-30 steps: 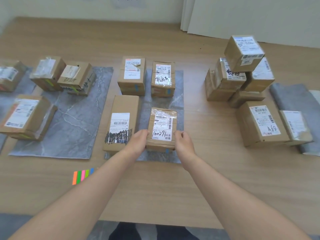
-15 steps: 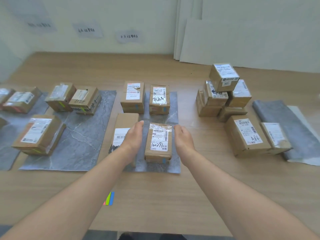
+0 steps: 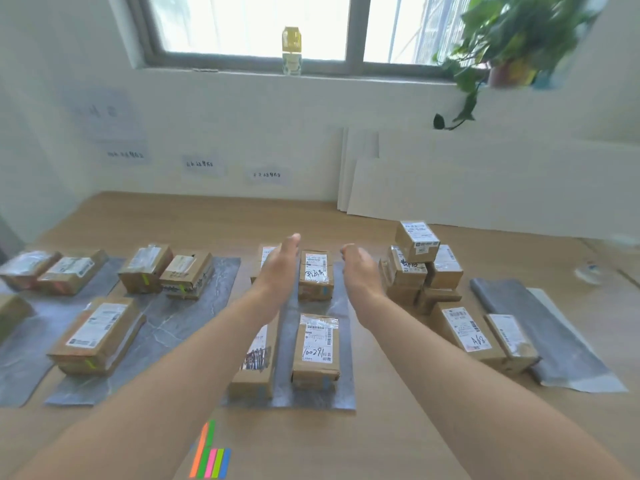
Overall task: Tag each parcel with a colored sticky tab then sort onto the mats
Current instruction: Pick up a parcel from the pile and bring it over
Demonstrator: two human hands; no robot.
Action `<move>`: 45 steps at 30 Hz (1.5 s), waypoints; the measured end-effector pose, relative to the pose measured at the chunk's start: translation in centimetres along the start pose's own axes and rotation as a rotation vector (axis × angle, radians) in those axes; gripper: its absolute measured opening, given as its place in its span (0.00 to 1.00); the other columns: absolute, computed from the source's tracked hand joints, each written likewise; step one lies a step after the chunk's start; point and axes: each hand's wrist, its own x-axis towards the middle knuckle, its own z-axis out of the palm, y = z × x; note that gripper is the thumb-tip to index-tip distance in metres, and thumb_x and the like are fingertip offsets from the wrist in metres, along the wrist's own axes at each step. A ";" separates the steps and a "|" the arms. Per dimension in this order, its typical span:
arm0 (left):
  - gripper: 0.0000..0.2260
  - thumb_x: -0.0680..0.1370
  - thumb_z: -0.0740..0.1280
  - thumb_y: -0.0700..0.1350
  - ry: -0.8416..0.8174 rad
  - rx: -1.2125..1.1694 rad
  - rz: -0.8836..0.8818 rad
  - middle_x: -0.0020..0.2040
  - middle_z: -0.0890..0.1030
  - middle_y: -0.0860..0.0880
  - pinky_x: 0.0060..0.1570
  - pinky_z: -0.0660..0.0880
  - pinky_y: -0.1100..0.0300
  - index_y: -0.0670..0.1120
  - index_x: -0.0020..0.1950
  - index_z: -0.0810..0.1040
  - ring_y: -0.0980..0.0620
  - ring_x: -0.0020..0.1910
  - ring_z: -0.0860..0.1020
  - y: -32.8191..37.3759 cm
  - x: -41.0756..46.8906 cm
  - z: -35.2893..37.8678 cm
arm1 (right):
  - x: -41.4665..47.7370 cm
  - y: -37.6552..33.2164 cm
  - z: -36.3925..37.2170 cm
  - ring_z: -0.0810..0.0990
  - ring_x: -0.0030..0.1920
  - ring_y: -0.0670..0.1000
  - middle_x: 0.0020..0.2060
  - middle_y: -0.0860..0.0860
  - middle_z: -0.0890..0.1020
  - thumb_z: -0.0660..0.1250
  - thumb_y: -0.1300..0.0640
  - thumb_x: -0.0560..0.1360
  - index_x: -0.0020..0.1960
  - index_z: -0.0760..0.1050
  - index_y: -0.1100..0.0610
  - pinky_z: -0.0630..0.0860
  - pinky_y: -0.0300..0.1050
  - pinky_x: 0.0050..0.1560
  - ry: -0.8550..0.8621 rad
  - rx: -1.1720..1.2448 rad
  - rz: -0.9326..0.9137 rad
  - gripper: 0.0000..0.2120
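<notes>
Landmark taken: grey marbled middle mat (image 3: 343,393) on the light wooden table (image 3: 398,445).

Far left of that mat: brown cardboard parcels, green-tabbed (image 3: 97,336), lying on two further grey mats (image 3: 166,337); little bare mat left at the far-left edge.

Near left of the middle mat, at the table's front edge: strip of neon sticky tabs in orange, green, pink and blue (image 3: 209,459), lying flat and untouched.

On the middle mat: four parcels in two rows. Front right, taped brown parcel with white label and handwritten number (image 3: 316,348), resting flat with a blue tab on its near face. No hand contact.

Above the mat's rear row: left hand (image 3: 278,268) and right hand (image 3: 360,271) raised, fingers spread and relaxed, palms facing each other, gripping nothing.

Step judged: one parcel tagged and placed; hands between parcels.

Right of the middle mat: stack of untagged brown cardboard boxes (image 3: 420,268), piled loosely, top box tilted. Beyond it, dark grey felt mat (image 3: 540,327), mostly bare, two parcels overlapping its near-left edge.

Next move, as judged: reach right to the stack, take the top box first to avoid toppling, bring it toward the tab strip. Clear table between middle mat and stack allows passage; front table zone open for tagging.
</notes>
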 end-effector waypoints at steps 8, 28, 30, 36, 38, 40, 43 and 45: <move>0.25 0.83 0.54 0.58 -0.096 -0.056 0.156 0.76 0.68 0.50 0.76 0.58 0.49 0.48 0.77 0.66 0.50 0.75 0.66 8.0 -2.0 -3.7 | -3.6 -9.2 0.9 0.79 0.50 0.56 0.54 0.57 0.82 0.55 0.47 0.82 0.63 0.75 0.63 0.68 0.47 0.44 0.118 0.039 -0.151 0.22; 0.23 0.83 0.54 0.58 -0.312 -0.064 0.157 0.73 0.72 0.45 0.76 0.60 0.46 0.49 0.73 0.71 0.48 0.72 0.69 9.9 -1.2 -0.1 | -5.8 -9.5 -2.7 0.75 0.46 0.52 0.45 0.49 0.76 0.54 0.41 0.71 0.57 0.77 0.60 0.75 0.54 0.50 0.320 0.160 -0.088 0.27; 0.23 0.83 0.55 0.58 -0.310 -0.067 0.136 0.72 0.73 0.47 0.75 0.61 0.47 0.49 0.73 0.72 0.49 0.71 0.70 9.2 -0.7 1.6 | -4.7 -8.1 -3.8 0.75 0.46 0.52 0.45 0.49 0.76 0.55 0.40 0.69 0.55 0.77 0.60 0.73 0.52 0.49 0.335 0.189 -0.064 0.28; 0.23 0.84 0.54 0.57 -0.293 -0.036 0.059 0.73 0.72 0.47 0.75 0.61 0.49 0.47 0.74 0.71 0.49 0.72 0.70 5.6 1.8 8.1 | -0.4 -2.5 -8.1 0.82 0.55 0.61 0.44 0.48 0.81 0.55 0.42 0.71 0.51 0.79 0.57 0.76 0.58 0.59 0.354 0.146 0.003 0.23; 0.23 0.83 0.53 0.58 -0.263 -0.016 0.028 0.71 0.73 0.46 0.72 0.65 0.50 0.49 0.73 0.71 0.48 0.68 0.72 4.3 2.8 10.7 | 1.5 -0.4 -10.0 0.82 0.55 0.60 0.46 0.50 0.83 0.56 0.45 0.76 0.52 0.79 0.58 0.76 0.51 0.53 0.337 0.151 0.020 0.20; 0.23 0.83 0.53 0.59 -0.238 -0.003 -0.006 0.70 0.74 0.46 0.69 0.66 0.50 0.49 0.73 0.71 0.46 0.67 0.73 3.3 3.8 13.5 | 3.6 1.6 -12.3 0.82 0.55 0.59 0.47 0.51 0.84 0.56 0.49 0.81 0.53 0.80 0.58 0.75 0.48 0.50 0.314 0.151 0.032 0.17; 0.23 0.83 0.53 0.58 -0.206 0.002 -0.061 0.70 0.74 0.46 0.70 0.66 0.49 0.49 0.74 0.71 0.44 0.69 0.71 2.1 5.4 17.9 | 6.7 3.6 -15.9 0.81 0.56 0.58 0.43 0.47 0.81 0.56 0.50 0.82 0.55 0.80 0.56 0.76 0.52 0.58 0.270 0.142 0.077 0.16; 0.23 0.83 0.53 0.59 -0.177 -0.005 -0.089 0.69 0.74 0.46 0.71 0.67 0.49 0.49 0.73 0.72 0.45 0.69 0.71 1.6 6.3 20.4 | 8.8 4.7 -18.0 0.81 0.56 0.59 0.49 0.53 0.84 0.56 0.48 0.82 0.56 0.79 0.57 0.76 0.55 0.60 0.244 0.136 0.082 0.17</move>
